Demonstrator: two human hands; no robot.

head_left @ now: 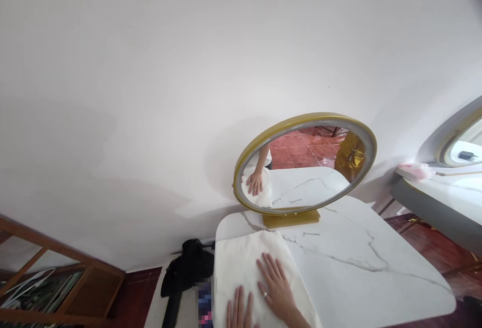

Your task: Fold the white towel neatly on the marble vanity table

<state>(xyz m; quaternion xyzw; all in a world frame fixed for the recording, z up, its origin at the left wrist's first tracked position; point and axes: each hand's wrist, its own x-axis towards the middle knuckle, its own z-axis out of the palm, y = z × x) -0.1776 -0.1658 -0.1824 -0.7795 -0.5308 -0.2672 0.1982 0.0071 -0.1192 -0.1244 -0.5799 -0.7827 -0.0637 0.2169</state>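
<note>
Place: dressing room or salon, unsure which | signs: gold-rimmed mirror [305, 170], marble-look table [376, 288], second mirror [469, 148]

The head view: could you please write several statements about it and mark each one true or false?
1. The left hand and the right hand rest on the white cloth. True.
2. The ring is on the left hand. False: the ring is on the right hand.
3. The mirror has a gold-coloured frame. True.
4. The white cloth covers the whole tabletop. False: it covers only the left part of the tabletop.
5. A hand's reflection shows in the mirror. True.
</note>
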